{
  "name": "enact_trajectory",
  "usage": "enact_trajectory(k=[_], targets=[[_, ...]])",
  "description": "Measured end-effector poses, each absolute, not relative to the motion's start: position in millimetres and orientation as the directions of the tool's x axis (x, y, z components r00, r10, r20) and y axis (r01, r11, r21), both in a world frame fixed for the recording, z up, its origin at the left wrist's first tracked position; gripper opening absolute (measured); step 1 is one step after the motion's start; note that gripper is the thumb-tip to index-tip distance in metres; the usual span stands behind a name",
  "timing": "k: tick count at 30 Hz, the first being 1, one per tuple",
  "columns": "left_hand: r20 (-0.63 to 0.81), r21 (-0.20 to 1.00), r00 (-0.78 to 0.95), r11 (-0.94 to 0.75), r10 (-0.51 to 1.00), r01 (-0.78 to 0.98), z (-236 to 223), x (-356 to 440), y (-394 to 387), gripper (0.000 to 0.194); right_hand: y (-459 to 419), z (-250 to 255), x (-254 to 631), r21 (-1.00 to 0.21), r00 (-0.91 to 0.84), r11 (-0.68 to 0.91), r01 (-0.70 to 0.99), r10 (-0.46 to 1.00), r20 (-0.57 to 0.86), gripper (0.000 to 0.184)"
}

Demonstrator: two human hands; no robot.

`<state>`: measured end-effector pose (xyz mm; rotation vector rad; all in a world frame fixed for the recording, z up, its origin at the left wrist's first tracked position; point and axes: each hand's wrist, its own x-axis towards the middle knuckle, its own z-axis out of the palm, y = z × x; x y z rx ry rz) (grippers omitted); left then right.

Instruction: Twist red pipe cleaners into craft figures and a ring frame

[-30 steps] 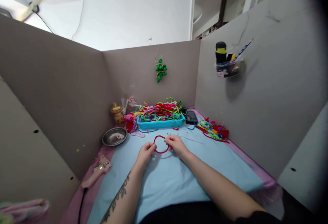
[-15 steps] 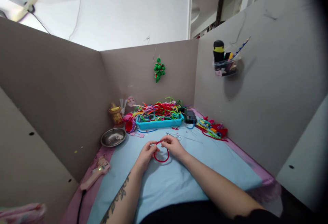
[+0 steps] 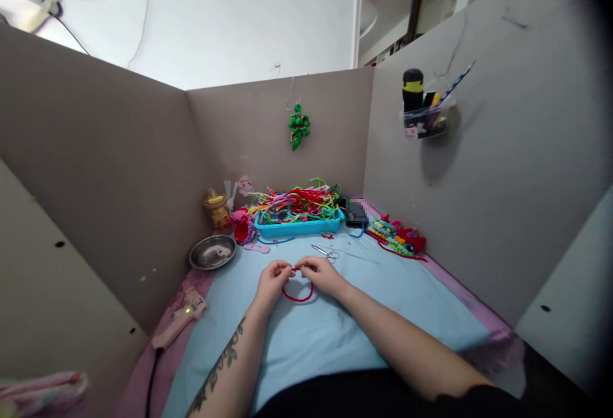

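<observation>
Red loop (image 3: 297, 300) pinched at its far edge

The left hand (image 3: 272, 279) and right hand (image 3: 320, 273) — thumb and fingers of each closed to a pinch — hold the loop side by side, fingertips nearly meeting. Its curve extends toward the wearer over the blue cloth (image 3: 378, 316). Scissors (image 3: 331, 254) lie just beyond the right hand; farther back stands a turquoise tray (image 3: 299, 230) heaped with coloured strands (image 3: 306, 201).

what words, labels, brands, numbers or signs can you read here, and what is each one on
No text can be read.
Yellow-lidded brown container: surface markings too small and blurred.
Hanging clear bin: pale pink label, too small to read.
Dark object at the back: pixelated, nothing legible.
</observation>
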<state>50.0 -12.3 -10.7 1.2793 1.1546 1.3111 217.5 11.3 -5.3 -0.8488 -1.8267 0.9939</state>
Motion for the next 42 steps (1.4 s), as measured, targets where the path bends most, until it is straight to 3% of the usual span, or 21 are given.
enact_trajectory(k=[4, 9, 14, 19, 24, 30, 38, 42], targets=[[0.11, 0.993, -0.103, -0.114, 0.989, -0.031, -9.7, 47.8, -11.2, 0.032, 14.2, -4.1, 219.9, -0.965, -0.359, 0.263, 0.018, 0.902, 0.239, 0.026], [0.052, 0.989, -0.113, -0.066, 0.992, -0.131, -6.6, 49.1, -12.5, 0.041, 18.9, -7.3, 221.6, -0.992, -0.401, 0.122, -0.023, 0.908, 0.121, 0.029], [-0.101, 0.973, -0.004, 0.098, 0.995, -0.209, -4.7, 51.3, -15.8, 0.041, 24.1, -12.8, 223.3, -0.989, -0.342, 0.142, -0.05, 0.928, 0.15, 0.02], [-0.151, 0.963, 0.123, 0.174, 0.981, -0.206, -7.9, 50.1, -17.4, 0.033, 21.2, -10.9, 221.5, -0.987, -0.385, 0.147, -0.061, 0.909, 0.159, 0.016], [-0.131, 0.953, 0.049, 0.139, 0.99, -0.271, -8.1, 47.8, -14.7, 0.027, 16.4, -3.3, 219.5, -0.979, -0.356, 0.191, -0.071, 0.912, 0.204, 0.02], [-0.142, 0.916, -0.052, 0.111, 0.989, -0.384, -3.7, 46.6, -13.2, 0.025, 17.4, -4.0, 220.6, -0.988, -0.333, 0.148, -0.035, 0.931, 0.151, 0.025], [-0.153, 0.825, 0.232, 0.254, 0.961, -0.505, -7.7, 42.3, -15.6, 0.023, 18.5, -3.9, 221.7, -0.985, -0.315, 0.161, -0.067, 0.933, 0.174, 0.02], [-0.145, 0.818, 0.289, 0.279, 0.946, -0.504, -2.3, 42.7, -20.1, 0.019, 17.2, -1.6, 221.5, -0.984, -0.33, 0.163, -0.065, 0.928, 0.175, 0.018]])
